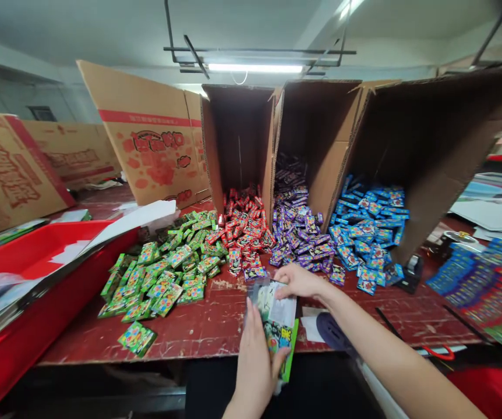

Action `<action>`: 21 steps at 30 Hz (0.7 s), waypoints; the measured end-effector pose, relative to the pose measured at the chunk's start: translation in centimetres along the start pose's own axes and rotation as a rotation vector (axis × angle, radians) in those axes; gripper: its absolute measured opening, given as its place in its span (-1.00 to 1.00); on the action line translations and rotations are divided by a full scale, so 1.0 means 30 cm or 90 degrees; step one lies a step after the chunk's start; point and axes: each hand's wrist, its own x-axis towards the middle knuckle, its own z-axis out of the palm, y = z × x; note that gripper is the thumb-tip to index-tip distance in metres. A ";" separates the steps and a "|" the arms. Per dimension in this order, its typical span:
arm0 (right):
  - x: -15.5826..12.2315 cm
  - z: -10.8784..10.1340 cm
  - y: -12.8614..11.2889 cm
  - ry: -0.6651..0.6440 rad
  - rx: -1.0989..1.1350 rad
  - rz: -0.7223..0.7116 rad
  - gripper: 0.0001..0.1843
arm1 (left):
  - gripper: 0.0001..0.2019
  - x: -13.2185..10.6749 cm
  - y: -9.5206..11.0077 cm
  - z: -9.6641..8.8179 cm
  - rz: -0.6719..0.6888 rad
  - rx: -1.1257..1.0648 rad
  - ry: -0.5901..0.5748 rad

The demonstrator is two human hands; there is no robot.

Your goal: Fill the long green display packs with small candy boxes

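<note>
A clear plastic bag with a green-edged printed card (286, 340) and a pale slip inside it is held at the table's front edge. My left hand (255, 349) grips its lower part from the left, thumb across the printed front. At the top end, my right hand (297, 281) pinches the bag near the white slip (282, 308); its fingertips are partly hidden. Just beyond lies a small purple box (255, 273). Heaps of small green boxes (168, 273), red boxes (246, 227), purple boxes (299, 233) and blue boxes (368, 221) spread behind my hands.
Cardboard cartons (314, 116) lie open toward me at the back. A red bin (115, 250) with papers and plastic stands left. One green box (137, 338) lies apart. A dark purple roll (332, 330), a black tape dispenser (412, 273) and fanned printed cards (487, 285) are right.
</note>
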 end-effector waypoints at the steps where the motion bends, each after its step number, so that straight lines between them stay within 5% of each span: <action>1: -0.060 0.021 -0.004 0.014 0.018 -0.014 -0.47 | -0.17 0.000 0.019 -0.030 0.000 -0.012 0.011; 7: -0.368 0.219 0.036 0.146 0.134 -0.143 -0.60 | -0.42 -0.083 0.108 -0.135 0.124 0.012 -0.012; 13: -0.501 0.346 0.072 0.268 0.194 -0.228 -0.72 | -0.37 -0.105 0.110 -0.170 0.256 -0.010 -0.116; 18: -0.573 0.331 0.072 0.545 -0.226 -0.346 -0.87 | -0.42 -0.030 0.151 -0.240 0.334 -0.043 -0.231; 21: -0.606 0.297 0.043 0.533 -0.510 -0.415 -0.84 | -0.63 0.010 0.207 -0.260 0.394 0.027 -0.272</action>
